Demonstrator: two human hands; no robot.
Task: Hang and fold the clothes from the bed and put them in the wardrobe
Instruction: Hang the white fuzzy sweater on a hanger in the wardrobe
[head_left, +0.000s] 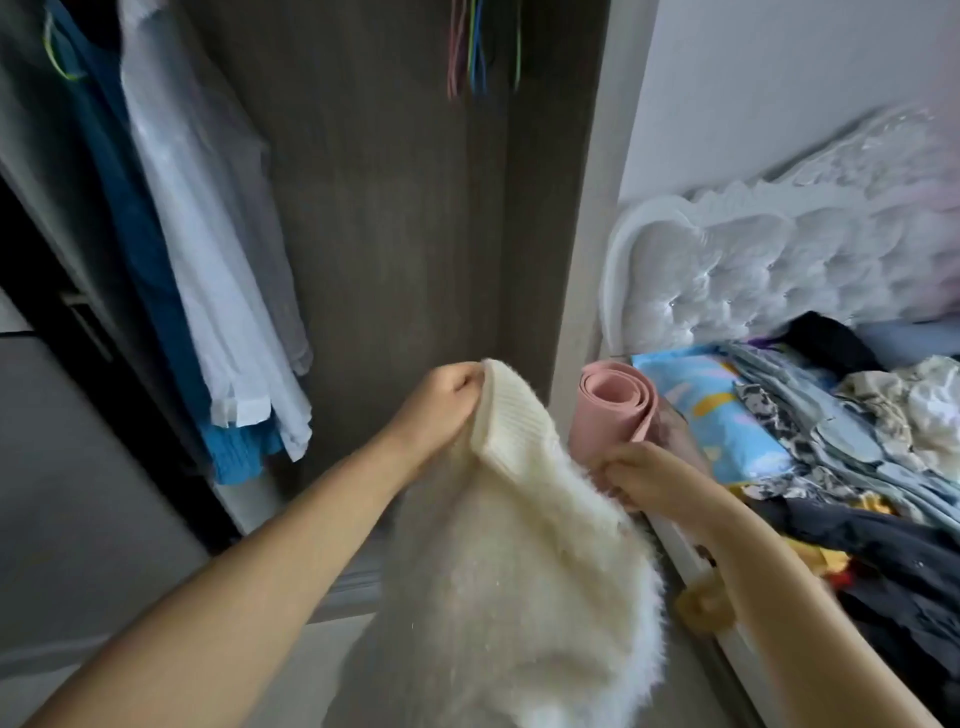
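Hands: L hand (451, 396) & R hand (631, 475) both pinch sweater (519, 561), arms outstretched.

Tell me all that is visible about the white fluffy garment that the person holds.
The white fluffy garment looks like a cream-white sweater of long, fuzzy knit, with a smoother ribbed band folded at its top edge. It hangs loosely in the air in front of the open wardrobe, beside the bed. The left hand grips one end of the ribbed band; the right hand pinches the fuzzy fabric lower down. Its lower part runs out of the picture, so the full shape cannot be told.
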